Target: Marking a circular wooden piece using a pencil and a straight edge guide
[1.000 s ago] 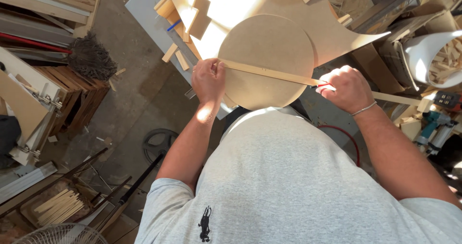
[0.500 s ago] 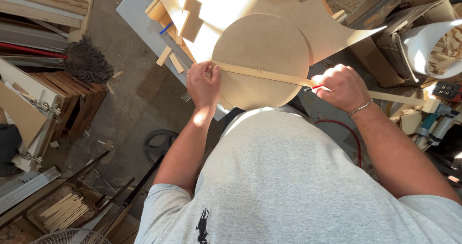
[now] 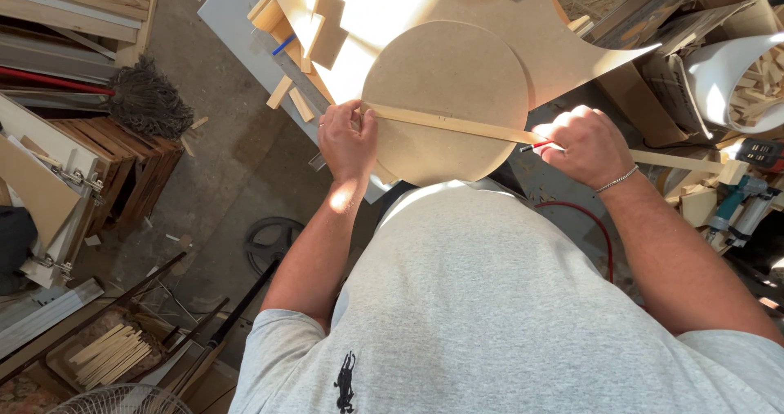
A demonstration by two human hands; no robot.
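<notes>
- Your left hand [image 3: 347, 140] lies flat with its fingers pressed on the near end of a thin wooden strip [image 3: 457, 124], apparently pinning that end at the left edge of a round board [image 3: 445, 95] so it cannot slide
- Your right hand [image 3: 584, 144] is closed into a loose fist around a red pencil [image 3: 541, 146], its tip at the strip just where the strip leaves the disc's right edge; the strip seems to serve as a straightedge for the pencil
- The strip runs from your left hand across the lower part of the round board, under your right hand and on past it to the right
- The round board sits between your hands and just beyond them, flat on a larger pale sheet [image 3: 563, 46] with sunlight falling on it
- Beyond your left hand, small wooden offcuts [image 3: 282, 22] lie scattered on the bench edge
- Far to the right of your right hand stands a white bucket [image 3: 719, 79] of wood scraps, with a teal power tool [image 3: 735, 206] nearer you
- Left of your left hand, down on the concrete floor, lie a mop head [image 3: 151, 104] and stacked timber
</notes>
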